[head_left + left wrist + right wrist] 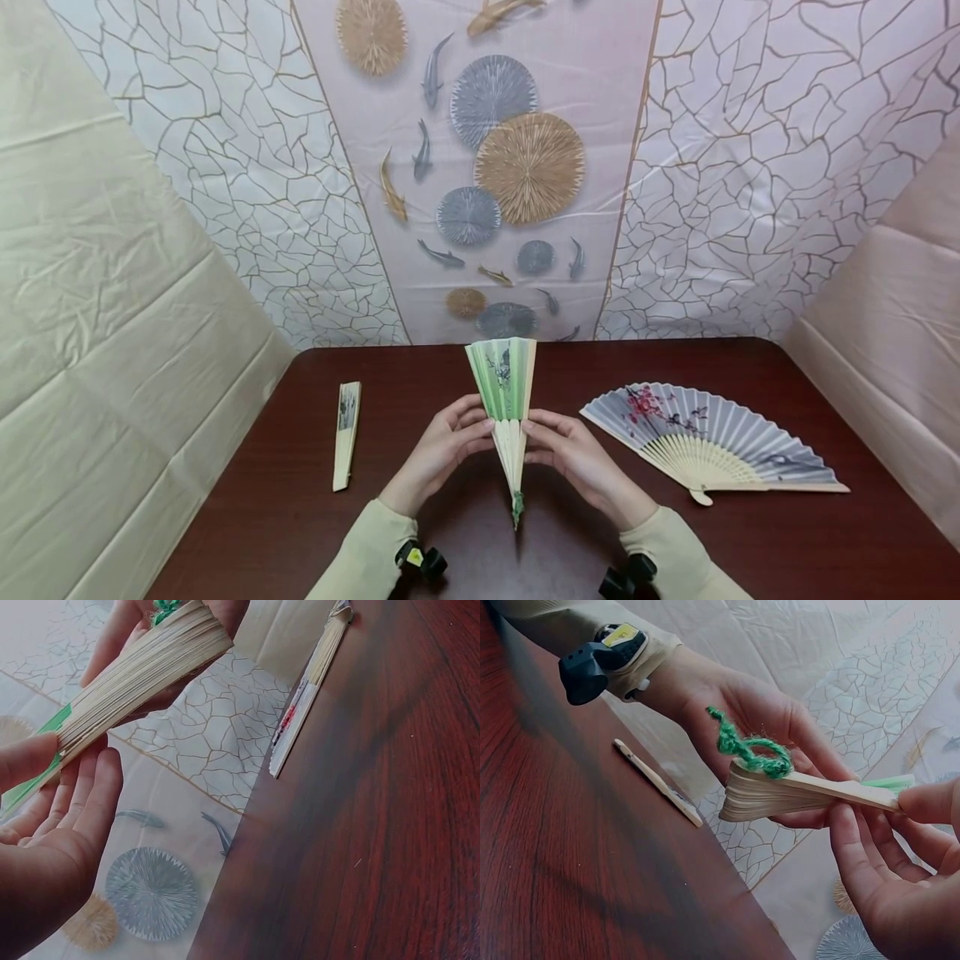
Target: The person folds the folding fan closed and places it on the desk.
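A green folding fan (507,379), partly spread, is held upright above the table between both hands. Its pale ribs narrow downward to a green cord (761,757) tied at the pivot end. My left hand (444,446) pinches the left edge between thumb and fingers, about where leaf meets ribs. On the opposite edge, my right hand (579,461) grips at much the same height. In the left wrist view the stacked ribs (142,679) are seen edge-on, and most of the leaf is hidden or out of frame.
On the dark red-brown table (292,533), a folded fan (346,437) lies to the left. A grey fan with red blossoms (705,429) lies spread on the right. Patterned cloth (495,275) hangs behind the table, with cream cloth (150,350) at the left side.
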Motion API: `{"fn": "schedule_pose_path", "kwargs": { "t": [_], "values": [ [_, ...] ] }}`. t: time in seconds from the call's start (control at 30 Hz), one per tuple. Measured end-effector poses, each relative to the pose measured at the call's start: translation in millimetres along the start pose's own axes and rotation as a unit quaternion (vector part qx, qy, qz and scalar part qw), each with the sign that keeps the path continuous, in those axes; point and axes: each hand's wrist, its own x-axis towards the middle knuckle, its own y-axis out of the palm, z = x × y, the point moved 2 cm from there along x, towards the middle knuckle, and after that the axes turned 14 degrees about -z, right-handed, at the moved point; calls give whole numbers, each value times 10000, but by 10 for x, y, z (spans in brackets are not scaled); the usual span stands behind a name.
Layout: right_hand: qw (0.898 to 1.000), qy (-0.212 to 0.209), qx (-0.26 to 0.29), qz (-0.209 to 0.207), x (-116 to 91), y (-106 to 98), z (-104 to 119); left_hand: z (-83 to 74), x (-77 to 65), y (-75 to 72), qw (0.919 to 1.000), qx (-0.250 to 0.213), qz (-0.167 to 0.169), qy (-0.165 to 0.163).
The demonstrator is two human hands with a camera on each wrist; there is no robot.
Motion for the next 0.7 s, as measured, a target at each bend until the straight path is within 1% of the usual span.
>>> {"fn": "schedule_pose_path", "kwargs": {
  "t": [0.27, 0.43, 0.7],
  "values": [
    [10000, 5, -22, 1, 3, 2, -5, -11, -1, 0, 9999, 145, -25, -63],
    [10000, -8, -24, 45, -3, 4, -19, -15, -10, -15, 9996, 252, -136, -79],
    [9997, -67, -214, 104, 2, -3, -30, -7, -3, -7, 9993, 267, -233, -95]
  ]
}}
